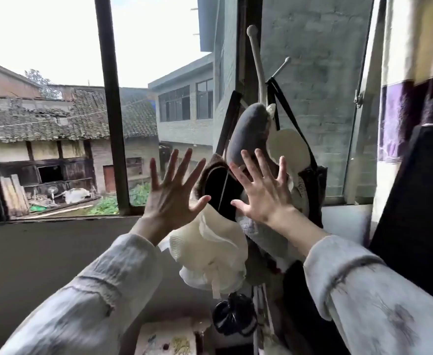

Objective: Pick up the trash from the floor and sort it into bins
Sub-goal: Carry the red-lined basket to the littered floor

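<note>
My left hand point(170, 192) and my right hand point(262, 193) are both raised at chest height in front of me, backs toward the camera, fingers spread wide and straight. Neither hand holds or touches anything. Both arms wear pale long sleeves. No trash, floor or bins are in view.
A coat rack point(257, 70) stands just behind my hands, hung with a grey hat point(251, 134), a cream hat point(210, 254) and a black bag strap point(296, 126). A window frame bar point(111, 106) and sill lie ahead, a curtain point(412, 80) at right, a small patterned surface point(168, 339) below.
</note>
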